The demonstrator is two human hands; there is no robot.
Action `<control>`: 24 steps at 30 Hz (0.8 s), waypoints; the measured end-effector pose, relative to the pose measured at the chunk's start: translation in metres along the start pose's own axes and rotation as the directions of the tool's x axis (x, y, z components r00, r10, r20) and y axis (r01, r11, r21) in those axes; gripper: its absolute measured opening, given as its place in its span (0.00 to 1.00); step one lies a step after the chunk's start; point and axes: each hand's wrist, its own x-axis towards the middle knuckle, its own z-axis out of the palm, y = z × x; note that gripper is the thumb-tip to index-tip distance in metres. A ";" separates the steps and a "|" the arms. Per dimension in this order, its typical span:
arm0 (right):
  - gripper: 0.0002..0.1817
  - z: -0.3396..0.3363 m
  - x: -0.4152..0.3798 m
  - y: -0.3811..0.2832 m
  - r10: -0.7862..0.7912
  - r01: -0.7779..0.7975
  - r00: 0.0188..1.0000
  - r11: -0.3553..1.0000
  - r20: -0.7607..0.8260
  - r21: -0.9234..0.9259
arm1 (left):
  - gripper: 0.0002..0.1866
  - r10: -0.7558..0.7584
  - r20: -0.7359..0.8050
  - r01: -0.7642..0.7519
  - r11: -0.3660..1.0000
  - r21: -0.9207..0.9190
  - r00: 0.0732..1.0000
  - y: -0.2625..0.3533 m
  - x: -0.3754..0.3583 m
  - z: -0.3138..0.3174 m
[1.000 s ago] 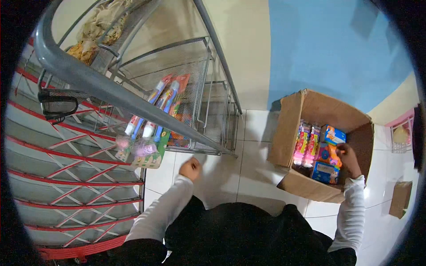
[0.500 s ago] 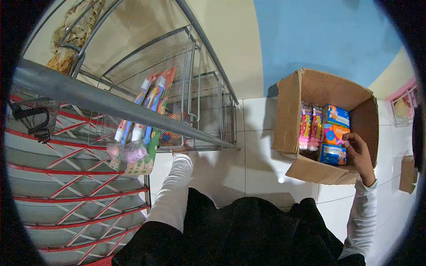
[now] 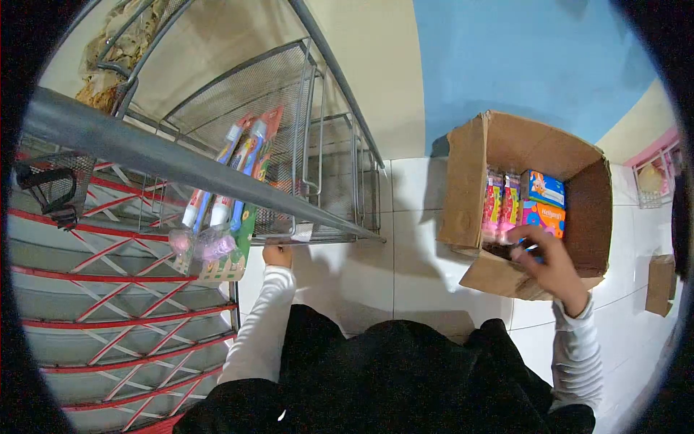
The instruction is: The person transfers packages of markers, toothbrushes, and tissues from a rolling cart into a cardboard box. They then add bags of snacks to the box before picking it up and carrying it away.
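My right hand (image 3: pixel 547 265) reaches over the near side of an open cardboard box (image 3: pixel 463 192), fingers bent and apart, with no item visibly gripped. Beneath it a blue box is mostly hidden. Beside the fingers lie pink-and-yellow packets (image 3: pixel 500 202), an orange box (image 3: pixel 543 217) and a blue box with a cartoon picture (image 3: pixel 546 189). At the lower rail of a grey wire rack (image 3: pixel 311 206), my left hand (image 3: pixel 278 254) is closed; its fingertips are hidden. A white tag (image 3: pixel 302 232) sits just above it. Carded toothbrush packs (image 3: pixel 238 195) hang over the rack.
A thick grey bar (image 3: pixel 159 163) crosses in front of the rack. A folding gate with red slats (image 3: pixel 130 325) stands at left. White floor tiles (image 3: pixel 416 253) lie between rack and box. At far right are a pink-framed basket (image 3: pixel 654 177) and a brown carton piece (image 3: pixel 659 286).
My right hand has moved left across the box, from the blue box's right end toward the pink packets. My left hand has drawn back slightly and left, showing more below the rail.
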 end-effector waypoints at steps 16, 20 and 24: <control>0.54 0.176 -0.007 0.002 0.263 -0.696 0.693 0.486 0.671 0.528 | 0.03 0.458 0.218 -0.316 0.821 -0.477 0.862 0.206 -0.106 -0.102; 0.61 0.135 -0.001 -0.013 0.361 -0.672 0.739 0.442 0.568 0.594 | 0.06 0.629 0.170 -0.516 0.739 -0.433 0.758 0.284 -0.109 -0.123; 0.50 0.095 -0.003 -0.018 0.289 -0.352 0.936 0.802 0.201 0.483 | 0.08 0.888 -0.075 -0.786 0.360 -0.502 0.455 0.331 -0.073 -0.116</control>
